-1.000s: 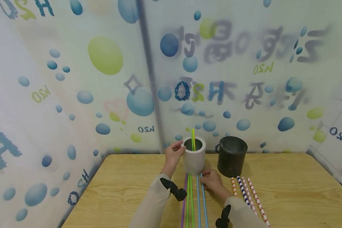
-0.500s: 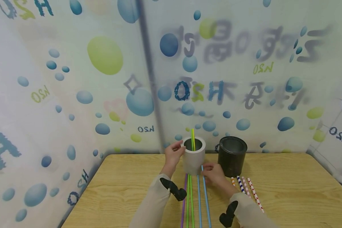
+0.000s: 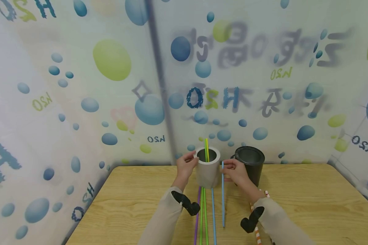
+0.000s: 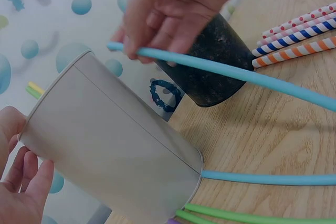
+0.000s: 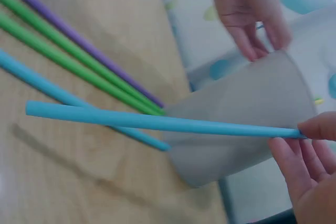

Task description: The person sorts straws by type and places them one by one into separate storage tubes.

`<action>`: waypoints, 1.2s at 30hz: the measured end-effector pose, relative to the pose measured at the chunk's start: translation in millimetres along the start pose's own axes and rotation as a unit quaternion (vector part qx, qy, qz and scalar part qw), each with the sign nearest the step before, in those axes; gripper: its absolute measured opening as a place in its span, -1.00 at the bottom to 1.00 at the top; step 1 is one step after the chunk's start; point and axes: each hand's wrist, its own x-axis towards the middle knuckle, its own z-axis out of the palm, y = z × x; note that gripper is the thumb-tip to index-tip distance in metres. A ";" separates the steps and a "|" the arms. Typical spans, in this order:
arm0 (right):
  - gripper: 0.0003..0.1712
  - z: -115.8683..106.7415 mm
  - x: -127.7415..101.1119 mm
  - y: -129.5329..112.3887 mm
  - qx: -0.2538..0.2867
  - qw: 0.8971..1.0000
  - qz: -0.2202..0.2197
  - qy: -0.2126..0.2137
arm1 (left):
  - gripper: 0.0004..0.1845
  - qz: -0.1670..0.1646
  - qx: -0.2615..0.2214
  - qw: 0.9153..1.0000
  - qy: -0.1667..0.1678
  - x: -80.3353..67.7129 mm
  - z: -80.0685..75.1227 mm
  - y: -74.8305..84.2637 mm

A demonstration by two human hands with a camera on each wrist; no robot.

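Right hand point(image 3: 237, 172) pinches a blue straw point(image 3: 223, 194); left wrist view reveals striped straws point(image 4: 296, 35).

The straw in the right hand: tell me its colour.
Plain light blue straw, pinched by the right hand; clearest in the right wrist view.

The patterned straws point(image 3: 257, 231) at 5 o'clock lie largely hidden behind the right sleeve point(image 3: 279, 224). The straws point(image 3: 206, 217) on the table run off the bottom edge. The wall lettering is blurred.
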 end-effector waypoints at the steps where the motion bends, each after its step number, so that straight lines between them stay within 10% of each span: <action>1: -0.62 -1.3 1.0 -4.8 0.001 1.000 -0.003 -0.001 | -0.64 -0.004 0.000 1.000 0.000 0.2 -0.1 0.1; 14: -0.56 -14.0 19.8 -63.1 -0.012 0.995 -0.097 -0.018 | -0.62 -0.024 0.000 1.000 0.002 26.5 2.2 -36.5; 36: -0.61 -9.8 46.9 -145.8 -0.008 0.963 -0.254 0.091 | -0.64 -0.025 0.002 1.000 0.005 26.1 1.2 -35.8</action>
